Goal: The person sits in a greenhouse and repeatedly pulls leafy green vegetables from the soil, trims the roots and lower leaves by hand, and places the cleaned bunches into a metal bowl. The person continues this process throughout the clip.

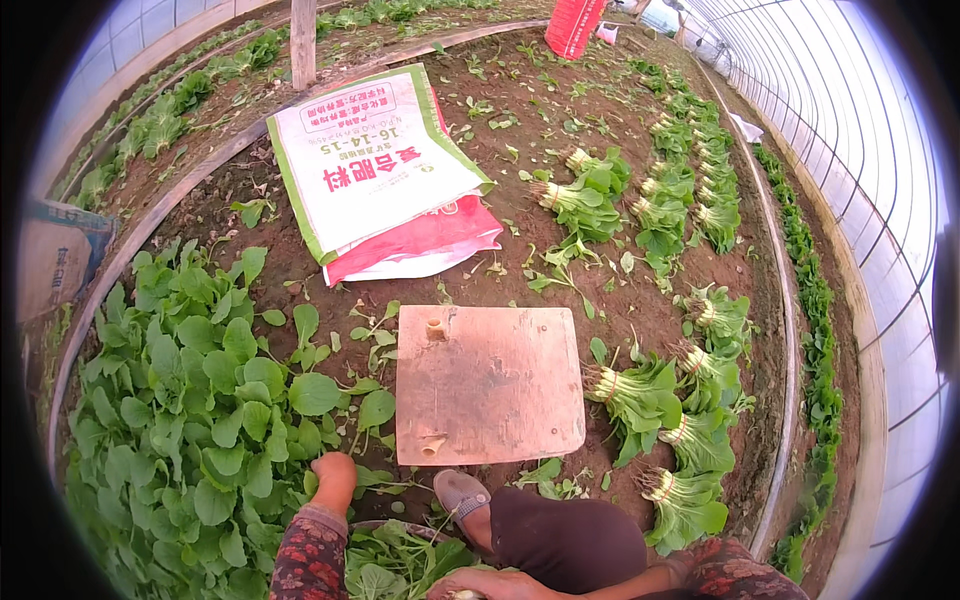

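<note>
My left hand (334, 478) reaches into the edge of a dense patch of growing leafy greens (215, 400); its fingers are bent down and hidden among stems and leaves. At the lower edge of the view, my right hand (485, 584) is curled around leafy greens (385, 568), whose pale stem ends show by its fingers. Part of that hand is cut off by the picture's edge. Loose leaves spread beside it, below a curved grey rim (405, 526). In front of my shoe (462, 492) lies a worn wooden board (490, 385) with two short pegs or stubs on its left side.
Tied bunches of greens (690, 440) lie on the soil at right, with more rows (665, 200) farther off. A flattened white and red sack (380, 165) lies ahead, near a wooden post (303, 45). A red bag (575, 25) stands far back. Greenhouse film (850, 120) curves along the right.
</note>
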Demonstrator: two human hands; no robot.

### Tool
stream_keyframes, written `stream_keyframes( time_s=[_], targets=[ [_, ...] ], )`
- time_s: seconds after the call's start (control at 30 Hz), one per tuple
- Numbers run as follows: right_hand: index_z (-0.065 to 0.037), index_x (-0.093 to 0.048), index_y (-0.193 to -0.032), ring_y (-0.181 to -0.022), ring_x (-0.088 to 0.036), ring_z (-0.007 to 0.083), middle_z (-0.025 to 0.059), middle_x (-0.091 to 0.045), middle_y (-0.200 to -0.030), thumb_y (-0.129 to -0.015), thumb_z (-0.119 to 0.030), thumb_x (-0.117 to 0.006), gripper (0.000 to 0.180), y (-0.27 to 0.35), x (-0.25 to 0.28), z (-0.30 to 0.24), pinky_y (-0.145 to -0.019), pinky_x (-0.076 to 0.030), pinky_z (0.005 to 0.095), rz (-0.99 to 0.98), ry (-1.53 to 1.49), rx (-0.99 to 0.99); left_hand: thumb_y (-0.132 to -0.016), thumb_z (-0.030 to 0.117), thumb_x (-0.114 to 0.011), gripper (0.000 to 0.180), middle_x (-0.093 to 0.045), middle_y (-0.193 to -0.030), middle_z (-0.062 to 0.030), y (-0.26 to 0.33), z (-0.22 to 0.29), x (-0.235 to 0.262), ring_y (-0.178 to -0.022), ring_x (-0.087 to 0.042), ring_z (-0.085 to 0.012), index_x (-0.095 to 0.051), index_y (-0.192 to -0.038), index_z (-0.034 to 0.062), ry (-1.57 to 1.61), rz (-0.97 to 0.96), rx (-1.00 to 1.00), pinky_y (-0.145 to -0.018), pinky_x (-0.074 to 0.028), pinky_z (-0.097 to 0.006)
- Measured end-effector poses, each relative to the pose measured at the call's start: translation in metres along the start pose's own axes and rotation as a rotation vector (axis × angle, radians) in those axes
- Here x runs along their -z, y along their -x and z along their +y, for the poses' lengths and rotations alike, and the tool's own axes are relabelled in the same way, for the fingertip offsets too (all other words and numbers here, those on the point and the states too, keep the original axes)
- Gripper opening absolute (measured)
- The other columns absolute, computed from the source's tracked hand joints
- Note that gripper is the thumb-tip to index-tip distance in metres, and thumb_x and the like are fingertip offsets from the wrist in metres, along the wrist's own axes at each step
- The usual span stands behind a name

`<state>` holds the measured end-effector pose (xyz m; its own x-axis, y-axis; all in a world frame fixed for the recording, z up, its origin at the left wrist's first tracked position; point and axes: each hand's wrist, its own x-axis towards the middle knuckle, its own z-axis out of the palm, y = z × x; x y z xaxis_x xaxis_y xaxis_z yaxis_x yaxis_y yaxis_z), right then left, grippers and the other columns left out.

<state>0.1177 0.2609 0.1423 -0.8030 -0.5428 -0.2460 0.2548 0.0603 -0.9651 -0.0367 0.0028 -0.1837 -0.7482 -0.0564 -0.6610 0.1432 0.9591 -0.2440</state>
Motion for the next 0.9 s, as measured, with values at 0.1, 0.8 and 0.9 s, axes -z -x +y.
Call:
stream_keyframes(
  time_s=[0.1, 0.8, 0.9],
  targets=[
    [-0.005, -0.052, -0.120, -0.084, -0.057, 0.0173, 0.0080, -0.059, -0.097, -0.090, -0.015, -0.064, 0.034, 0.001, -0.001, -0.010, -0.072, -0.047, 0.0313, -0.002, -0.013, -0.017, -0.084, 0.019, -0.057, 0.020, -0.070, -0.105, -0.0072, 0.007, -0.004, 0.029, -0.100, -0.065, -0.0262, -0.074, -0.096, 0.0152, 0.148, 0.077, -0.006, -0.076, -0.049, -0.042],
    [-0.004, -0.053, -0.119, -0.085, -0.056, 0.0134, 0.0066, -0.059, -0.096, -0.091, -0.016, -0.063, 0.032, -0.003, -0.014, 0.000, -0.073, -0.046, 0.0283, -0.007, 0.020, -0.110, -0.088, 0.021, -0.055, 0.028, -0.064, -0.122, -0.0049, -0.013, -0.056, -0.050, -0.116, -0.058, -0.0295, -0.069, -0.112, 0.0174, 0.098, -0.163, 0.213, -0.096, -0.033, -0.063],
    [-0.004, -0.053, -0.119, -0.085, -0.056, 0.0138, 0.0069, -0.059, -0.097, -0.091, -0.017, -0.063, 0.032, -0.003, -0.013, 0.005, -0.073, -0.046, 0.0286, -0.005, 0.070, -0.092, -0.089, 0.019, -0.057, 0.024, -0.065, -0.119, -0.0104, 0.004, -0.059, -0.030, -0.112, -0.061, -0.0266, -0.071, -0.107, 0.0114, 0.339, -0.145, 0.323, -0.093, -0.043, -0.053]
  ],
)
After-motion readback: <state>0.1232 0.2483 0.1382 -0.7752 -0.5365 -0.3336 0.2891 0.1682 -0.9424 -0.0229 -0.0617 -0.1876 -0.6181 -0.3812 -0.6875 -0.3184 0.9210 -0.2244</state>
